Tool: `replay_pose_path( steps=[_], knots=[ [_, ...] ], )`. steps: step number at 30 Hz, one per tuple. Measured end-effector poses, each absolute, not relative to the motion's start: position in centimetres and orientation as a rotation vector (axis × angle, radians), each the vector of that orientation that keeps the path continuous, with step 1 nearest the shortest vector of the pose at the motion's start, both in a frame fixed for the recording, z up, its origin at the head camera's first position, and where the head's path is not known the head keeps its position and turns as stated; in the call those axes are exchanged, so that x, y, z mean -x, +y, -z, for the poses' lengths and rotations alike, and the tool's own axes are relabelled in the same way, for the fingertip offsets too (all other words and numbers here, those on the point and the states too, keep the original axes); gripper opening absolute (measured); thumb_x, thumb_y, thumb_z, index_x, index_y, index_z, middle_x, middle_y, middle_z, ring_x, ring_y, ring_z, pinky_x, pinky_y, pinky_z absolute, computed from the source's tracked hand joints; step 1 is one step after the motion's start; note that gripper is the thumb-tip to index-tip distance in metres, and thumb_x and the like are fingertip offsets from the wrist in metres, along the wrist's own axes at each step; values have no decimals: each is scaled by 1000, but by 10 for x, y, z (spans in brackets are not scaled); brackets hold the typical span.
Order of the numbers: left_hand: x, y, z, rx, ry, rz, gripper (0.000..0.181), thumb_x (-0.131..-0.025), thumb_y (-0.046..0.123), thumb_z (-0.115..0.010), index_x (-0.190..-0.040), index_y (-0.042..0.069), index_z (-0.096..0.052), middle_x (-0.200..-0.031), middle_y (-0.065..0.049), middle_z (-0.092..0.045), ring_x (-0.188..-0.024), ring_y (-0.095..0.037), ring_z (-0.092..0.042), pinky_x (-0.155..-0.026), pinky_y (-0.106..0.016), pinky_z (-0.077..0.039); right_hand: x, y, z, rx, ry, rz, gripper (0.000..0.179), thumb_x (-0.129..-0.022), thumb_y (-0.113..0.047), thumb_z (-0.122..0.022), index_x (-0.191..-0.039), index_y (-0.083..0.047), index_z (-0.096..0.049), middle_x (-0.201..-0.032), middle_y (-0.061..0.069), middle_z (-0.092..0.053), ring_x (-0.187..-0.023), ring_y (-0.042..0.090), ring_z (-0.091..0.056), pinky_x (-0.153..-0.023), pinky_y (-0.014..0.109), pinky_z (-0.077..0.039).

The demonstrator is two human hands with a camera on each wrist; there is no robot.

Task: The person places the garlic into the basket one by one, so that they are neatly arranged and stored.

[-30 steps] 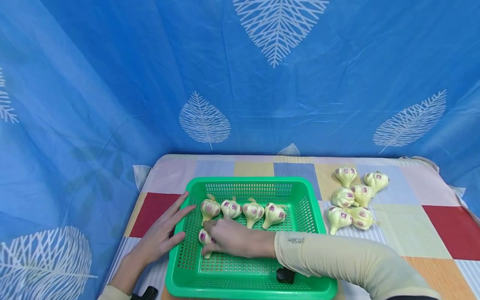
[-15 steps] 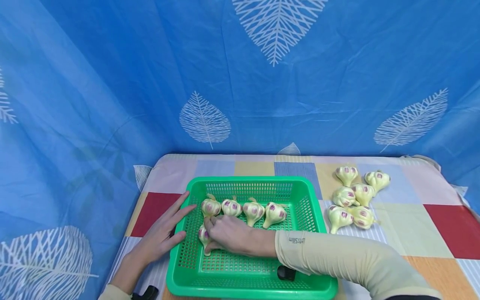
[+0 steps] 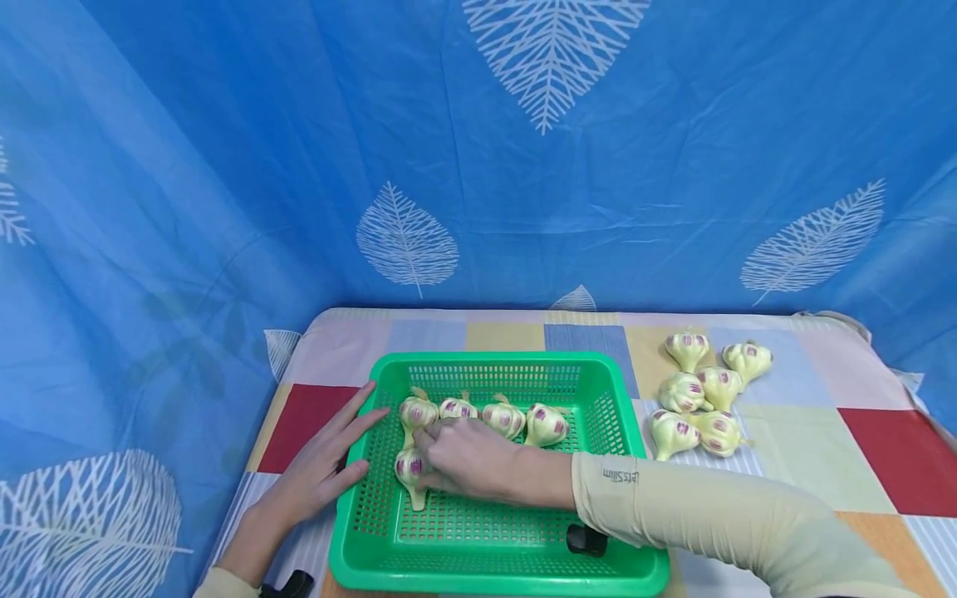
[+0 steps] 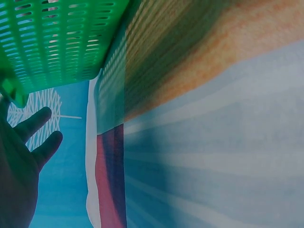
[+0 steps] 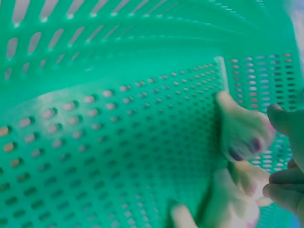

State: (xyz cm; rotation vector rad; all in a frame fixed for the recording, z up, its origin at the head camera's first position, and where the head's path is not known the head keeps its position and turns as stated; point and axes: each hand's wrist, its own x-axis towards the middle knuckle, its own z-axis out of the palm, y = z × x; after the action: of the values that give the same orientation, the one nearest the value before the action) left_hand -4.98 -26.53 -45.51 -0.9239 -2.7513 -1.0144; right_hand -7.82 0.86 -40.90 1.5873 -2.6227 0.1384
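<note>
Right hand [image 3: 471,461] is hovering inside the green basket [image 3: 501,584], its thumb and fingers standing apart just beside the front garlic bulb [image 3: 409,468]; whether the thumb is touching it, one cannot tell. That bulb is lying at the basket's left, its stem pointing toward the person. Behind it, a row of four bulbs [image 3: 503,422] is running rightward. Left hand [image 3: 320,469] is resting at the left rim, fingers spread. Six more bulbs [image 3: 680,392] are sitting clustered on the patchwork cloth [image 3: 792,465], right of the basket.
</note>
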Motion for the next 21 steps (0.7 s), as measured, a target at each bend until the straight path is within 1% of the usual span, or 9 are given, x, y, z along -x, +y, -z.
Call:
replay_pose_path(
  steps=[2,4,6,8,12,14,17,19,21],
  knots=[
    [50,-265,456,931,-2747,1011,68,-92,27,-65,-155,18,-42,-168,-5,-15,-150,-25,-23,-100,-60,-45,80,13,402,-1573,-2607,-158,63,-95,-53,-64,-132,-2,-64,-119,7,-69,-106,18,-67,-79,28,-58],
    [50,-266,456,936,-2746,1009,67,-92,27,-64,-155,17,-43,-168,-6,-14,-150,-25,-23,-100,-60,-45,82,18,395,-1562,-2583,-166,67,-97,-55,-60,-138,-2,-60,-129,10,-66,-118,25,-63,-92,34,-55],
    [50,-266,457,935,-2744,1013,67,-92,27,-64,-155,16,-43,-168,-6,-15,-150,-24,-23,-100,-59,-45,84,23,388,-1557,-2574,-197,69,-97,-59,-57,-140,-5,-58,-137,13,-61,-129,31,-56,-103,40,-47],
    [50,-266,457,931,-2744,1020,67,-92,27,-64,-155,15,-43,-168,-6,-15,-150,-24,-23,-101,-58,-46,86,28,381,-1570,-2567,-230,70,-96,-62,-55,-141,-8,-58,-143,14,-56,-136,35,-48,-110,45,-40],
    [49,-267,458,934,-2733,1030,67,-92,26,-64,-154,14,-43,-168,-7,-16,-150,-24,-24,-100,-57,-47,89,43,368,-1618,-2614,-208,82,-95,-72,-46,-148,-10,-51,-156,15,-41,-147,36,-30,-117,51,-27],
    [50,-266,458,940,-2729,1029,67,-92,27,-64,-154,15,-43,-168,-7,-16,-149,-24,-25,-99,-57,-47,89,54,364,-1647,-2651,-150,89,-93,-76,-38,-153,-10,-44,-161,14,-32,-151,34,-19,-118,53,-22],
    [50,-265,459,944,-2728,1027,67,-92,26,-65,-155,17,-43,-168,-7,-16,-150,-24,-24,-98,-58,-48,88,74,359,-1669,-2722,-93,95,-92,-80,-31,-159,-12,-33,-166,13,-19,-153,31,-5,-119,55,-16],
    [50,-265,460,942,-2728,1030,68,-91,26,-65,-155,18,-42,-168,-7,-16,-150,-24,-24,-97,-58,-48,87,89,358,-1648,-2765,-89,97,-91,-81,-28,-160,-13,-28,-167,11,-14,-153,31,-2,-120,55,-14],
    [49,-266,460,936,-2726,1035,69,-91,25,-65,-155,20,-42,-168,-7,-16,-150,-24,-24,-96,-57,-49,86,104,356,-1612,-2801,-106,98,-91,-82,-28,-161,-14,-26,-168,11,-11,-153,32,-2,-120,54,-13]
  ],
)
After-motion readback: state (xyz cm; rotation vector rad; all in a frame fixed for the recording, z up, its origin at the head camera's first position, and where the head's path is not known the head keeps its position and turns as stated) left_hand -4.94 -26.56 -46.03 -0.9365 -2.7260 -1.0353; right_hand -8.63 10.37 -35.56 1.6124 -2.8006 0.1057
